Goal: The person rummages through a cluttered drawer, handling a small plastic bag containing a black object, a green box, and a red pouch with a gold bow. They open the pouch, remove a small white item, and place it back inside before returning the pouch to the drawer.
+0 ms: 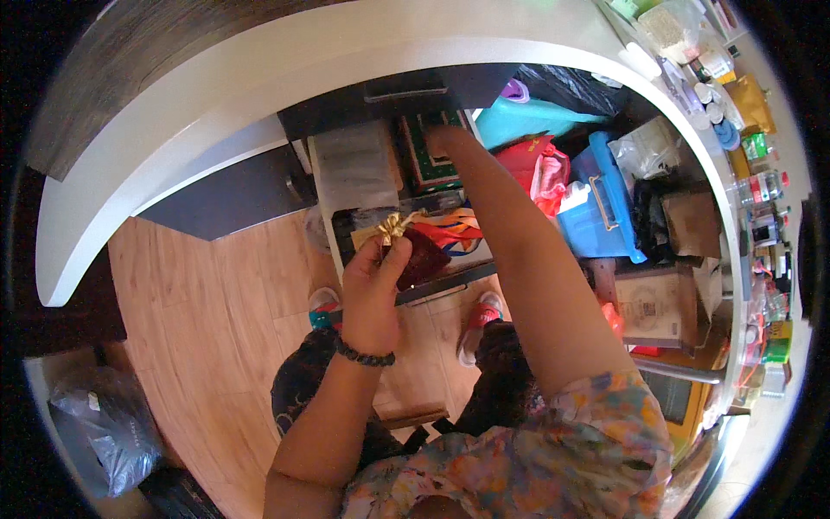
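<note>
My left hand (376, 277) is closed around a small dark red gift bag (424, 259) topped with a shiny gold bow (395, 228), held above the front of an open drawer (328, 195). Farther back in that drawer, my right hand (447, 141) rests at a dark green patterned box (422, 160) with a red-and-white edge. Its fingers are mostly hidden, so their grip does not show. Red, orange and blue ribbons (462, 227) lie beside the red bag. Left of the green box is a flat translucent grey-white packet (354, 164).
A white curved tabletop (553, 39) overhangs the drawer. To the right stand a blue plastic bin (596, 208), a red bag (527, 169) and cardboard boxes (653, 303). Bottles (765, 186) line the far right surface. A grey plastic bag (108, 424) sits at lower left.
</note>
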Demonstrator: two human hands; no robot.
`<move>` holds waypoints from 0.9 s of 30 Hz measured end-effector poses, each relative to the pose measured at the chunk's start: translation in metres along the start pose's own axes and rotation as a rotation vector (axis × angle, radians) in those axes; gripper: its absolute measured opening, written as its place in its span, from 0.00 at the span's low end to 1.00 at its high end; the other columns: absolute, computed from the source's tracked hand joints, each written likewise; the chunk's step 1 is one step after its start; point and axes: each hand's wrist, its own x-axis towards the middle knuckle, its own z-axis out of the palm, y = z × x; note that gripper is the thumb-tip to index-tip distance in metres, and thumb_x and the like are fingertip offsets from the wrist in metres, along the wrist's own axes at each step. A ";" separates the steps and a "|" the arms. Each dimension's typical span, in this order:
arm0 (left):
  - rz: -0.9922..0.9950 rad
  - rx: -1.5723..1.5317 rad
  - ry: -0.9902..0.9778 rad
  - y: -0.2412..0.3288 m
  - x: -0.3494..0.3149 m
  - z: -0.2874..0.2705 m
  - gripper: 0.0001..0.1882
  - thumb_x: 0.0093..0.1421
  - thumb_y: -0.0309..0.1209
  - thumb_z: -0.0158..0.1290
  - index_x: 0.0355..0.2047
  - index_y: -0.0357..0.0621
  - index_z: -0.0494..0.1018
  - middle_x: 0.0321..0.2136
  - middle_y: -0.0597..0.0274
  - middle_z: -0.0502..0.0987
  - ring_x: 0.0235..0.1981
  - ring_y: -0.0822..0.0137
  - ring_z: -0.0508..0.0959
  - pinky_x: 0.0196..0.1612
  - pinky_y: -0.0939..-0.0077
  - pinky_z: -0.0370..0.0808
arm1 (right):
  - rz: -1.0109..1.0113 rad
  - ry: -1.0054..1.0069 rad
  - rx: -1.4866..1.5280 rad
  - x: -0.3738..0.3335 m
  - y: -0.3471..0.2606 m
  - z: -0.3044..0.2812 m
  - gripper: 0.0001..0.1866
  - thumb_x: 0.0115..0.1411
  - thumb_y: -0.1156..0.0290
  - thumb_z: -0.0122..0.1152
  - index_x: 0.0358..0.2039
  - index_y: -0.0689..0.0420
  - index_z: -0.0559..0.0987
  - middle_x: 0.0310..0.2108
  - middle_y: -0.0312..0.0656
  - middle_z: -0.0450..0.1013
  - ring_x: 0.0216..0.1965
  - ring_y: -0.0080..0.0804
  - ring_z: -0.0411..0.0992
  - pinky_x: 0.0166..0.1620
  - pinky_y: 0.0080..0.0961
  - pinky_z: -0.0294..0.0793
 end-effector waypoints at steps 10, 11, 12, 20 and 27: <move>0.062 -0.067 0.059 0.000 0.035 0.006 0.15 0.56 0.33 0.54 0.42 0.38 0.71 0.35 0.65 0.75 0.34 0.75 0.75 0.39 0.81 0.71 | 0.010 -0.140 0.143 0.001 -0.011 -0.014 0.16 0.45 0.73 0.51 0.35 0.66 0.76 0.37 0.57 0.73 0.37 0.45 0.74 0.38 0.37 0.74; 0.057 -0.075 0.044 0.001 0.038 0.012 0.15 0.56 0.33 0.54 0.42 0.39 0.71 0.36 0.65 0.75 0.34 0.75 0.75 0.39 0.81 0.71 | 0.010 -0.041 0.165 0.002 0.007 -0.002 0.15 0.46 0.72 0.51 0.34 0.67 0.76 0.36 0.57 0.73 0.36 0.45 0.74 0.38 0.37 0.74; 0.048 -0.072 0.031 0.001 0.041 0.013 0.15 0.56 0.33 0.54 0.42 0.39 0.71 0.36 0.65 0.75 0.35 0.74 0.75 0.39 0.81 0.71 | -0.009 0.047 0.184 0.000 0.011 0.004 0.14 0.46 0.72 0.51 0.32 0.67 0.77 0.35 0.56 0.74 0.35 0.45 0.75 0.37 0.36 0.74; 0.079 -0.146 0.036 0.004 0.053 0.017 0.15 0.57 0.31 0.53 0.43 0.37 0.70 0.36 0.63 0.75 0.37 0.73 0.74 0.43 0.80 0.70 | -0.133 0.416 -0.010 -0.020 0.000 0.004 0.11 0.44 0.72 0.53 0.28 0.64 0.78 0.33 0.57 0.73 0.37 0.48 0.73 0.40 0.38 0.73; 0.096 -0.147 0.035 0.002 0.057 0.018 0.17 0.56 0.32 0.54 0.43 0.37 0.70 0.37 0.61 0.75 0.37 0.72 0.75 0.43 0.79 0.71 | 0.078 0.506 0.342 -0.043 -0.010 -0.007 0.11 0.45 0.72 0.53 0.29 0.63 0.77 0.34 0.58 0.72 0.39 0.50 0.72 0.44 0.39 0.70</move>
